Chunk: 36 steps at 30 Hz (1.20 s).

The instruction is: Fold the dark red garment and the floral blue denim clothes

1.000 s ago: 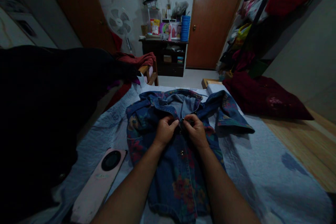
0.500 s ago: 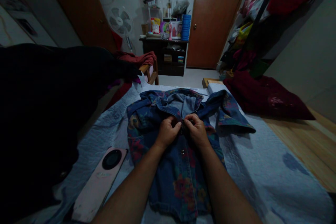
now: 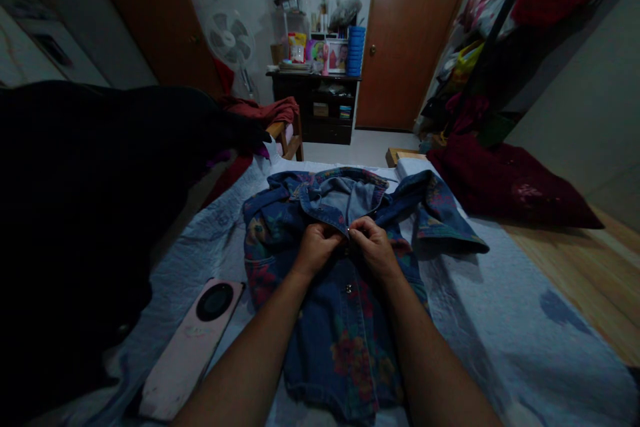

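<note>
A blue denim jacket [image 3: 325, 327] with a floral print lies front side up before me, its collar pointing away. My left hand [image 3: 320, 250] is closed on the left front edge of the jacket, below the open neck. Opposite it, my right hand [image 3: 371, 245] pinches the right front edge, thumb and forefinger at a small shiny metal button [image 3: 349, 231]. The fingertips of both hands nearly meet there. Lower on the front, another metal button [image 3: 349, 288] shows. One jacket sleeve [image 3: 445, 220] stretches out to the right; the other is folded in at the left.
A pink phone [image 3: 193, 347] lies left of the jacket on the pale bedsheet [image 3: 500, 307]. Black cloth [image 3: 75, 227] is heaped at far left. A dark red cushion [image 3: 510, 187] lies at right by a wooden board [image 3: 565, 267]. Beyond stand a dark cabinet [image 3: 330, 130] and a fan [image 3: 231, 40].
My left thumb has tucked in closer to the front edge, and the left hand has shifted slightly. My right hand stays at the button. The jacket lies almost as before.
</note>
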Tool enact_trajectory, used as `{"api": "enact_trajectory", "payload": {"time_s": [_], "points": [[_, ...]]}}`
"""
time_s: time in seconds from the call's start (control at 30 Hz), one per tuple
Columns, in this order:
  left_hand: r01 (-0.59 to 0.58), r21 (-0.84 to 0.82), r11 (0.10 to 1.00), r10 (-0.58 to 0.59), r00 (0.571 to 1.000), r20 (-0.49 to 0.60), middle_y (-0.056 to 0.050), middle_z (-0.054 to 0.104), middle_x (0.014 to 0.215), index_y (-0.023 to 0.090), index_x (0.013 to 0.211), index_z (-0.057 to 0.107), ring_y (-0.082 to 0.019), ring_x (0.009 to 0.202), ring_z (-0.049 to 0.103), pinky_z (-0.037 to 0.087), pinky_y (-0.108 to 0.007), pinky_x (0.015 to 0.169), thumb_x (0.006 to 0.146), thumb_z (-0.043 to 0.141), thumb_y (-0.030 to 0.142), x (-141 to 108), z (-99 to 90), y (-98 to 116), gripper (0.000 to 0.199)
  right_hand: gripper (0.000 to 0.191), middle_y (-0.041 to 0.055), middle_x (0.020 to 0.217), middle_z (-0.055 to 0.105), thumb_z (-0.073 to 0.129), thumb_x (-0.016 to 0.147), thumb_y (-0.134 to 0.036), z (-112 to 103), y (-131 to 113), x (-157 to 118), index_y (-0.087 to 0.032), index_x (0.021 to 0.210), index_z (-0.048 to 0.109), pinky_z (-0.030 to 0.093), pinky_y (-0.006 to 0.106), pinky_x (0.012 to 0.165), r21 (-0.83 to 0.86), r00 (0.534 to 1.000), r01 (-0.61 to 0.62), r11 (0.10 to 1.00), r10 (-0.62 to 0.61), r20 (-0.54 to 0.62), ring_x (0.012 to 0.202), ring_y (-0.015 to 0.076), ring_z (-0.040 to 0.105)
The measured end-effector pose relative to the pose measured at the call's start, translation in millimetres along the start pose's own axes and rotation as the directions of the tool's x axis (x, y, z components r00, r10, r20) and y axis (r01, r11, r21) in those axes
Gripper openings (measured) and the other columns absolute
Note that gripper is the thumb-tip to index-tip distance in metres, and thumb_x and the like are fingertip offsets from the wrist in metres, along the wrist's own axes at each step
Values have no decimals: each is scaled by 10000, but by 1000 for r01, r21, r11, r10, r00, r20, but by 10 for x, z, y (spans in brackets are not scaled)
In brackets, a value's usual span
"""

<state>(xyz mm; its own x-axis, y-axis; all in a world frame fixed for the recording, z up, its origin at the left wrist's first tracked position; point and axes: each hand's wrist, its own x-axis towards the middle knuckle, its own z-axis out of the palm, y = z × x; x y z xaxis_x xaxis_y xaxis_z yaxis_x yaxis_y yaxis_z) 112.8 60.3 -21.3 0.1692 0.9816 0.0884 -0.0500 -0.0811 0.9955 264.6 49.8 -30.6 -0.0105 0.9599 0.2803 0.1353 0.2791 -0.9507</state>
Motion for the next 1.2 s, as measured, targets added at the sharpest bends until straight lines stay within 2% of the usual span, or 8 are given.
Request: {"api": "enact_trajectory", "payload": {"time_s": [0.2,0.33,0.4,0.5,0.67,0.87,1.07,1.2], "points": [[-97,271,958,104,995,-10,-59,748,762,133,770,726,-194,685,685,511,-254,625,728,646,276,-31,-17,21,169,128,7,828,547,591,813,-327,32,-23,6,-215,761,627,439,292,741,-68,999,13,998,-15,-39,778,165,538],[-147,377,914,179,983,-50,-63,745,736,137,745,719,-182,645,683,502,-248,609,739,619,237,-50,10,31,141,112,26,892,546,636,774,-323,52,-76,-16,-219,815,627,421,344,841,-290,961,75,954,-147,-234,884,200,536],[-149,380,913,191,979,-75,-66,747,741,141,747,716,-182,651,688,506,-250,616,738,617,228,-56,28,33,132,84,23,869,536,612,788,-295,56,-111,-36,-220,826,605,421,338,811,-374,941,102,922,-212,-264,863,199,529],[-150,393,907,202,975,-95,-71,752,767,149,767,716,-191,681,697,514,-259,635,735,625,225,-60,34,28,123,42,14,824,523,549,820,-250,62,-157,-63,-219,816,577,420,304,725,-388,957,153,909,-234,-172,789,178,523],[-170,476,863,232,970,-75,-73,747,771,167,770,719,-203,703,688,509,-278,651,740,638,218,-56,-10,7,101,130,5,817,517,647,780,-310,75,-170,-66,-218,833,573,412,282,679,-397,978,161,903,-200,-57,749,164,510],[-242,498,833,275,962,8,-51,740,798,191,789,714,-182,734,672,492,-269,685,781,624,198,-42,-25,14,91,98,12,788,539,533,848,-280,58,-102,-30,-217,788,577,395,286,685,-389,985,140,910,-167,-37,736,164,519],[-271,571,775,295,954,53,-30,701,750,191,737,676,-162,707,633,460,-261,678,763,640,169,-66,3,58,50,125,4,733,530,484,820,-228,60,-92,-22,-208,734,572,375,283,666,-359,987,118,926,-150,-62,706,161,513],[-255,546,798,278,960,42,-26,684,725,184,724,665,-152,675,611,446,-256,655,758,621,174,-78,26,77,57,110,-6,708,526,507,792,-244,60,-71,-19,-202,715,574,379,273,644,-307,992,75,949,-102,-72,678,153,499]]}}
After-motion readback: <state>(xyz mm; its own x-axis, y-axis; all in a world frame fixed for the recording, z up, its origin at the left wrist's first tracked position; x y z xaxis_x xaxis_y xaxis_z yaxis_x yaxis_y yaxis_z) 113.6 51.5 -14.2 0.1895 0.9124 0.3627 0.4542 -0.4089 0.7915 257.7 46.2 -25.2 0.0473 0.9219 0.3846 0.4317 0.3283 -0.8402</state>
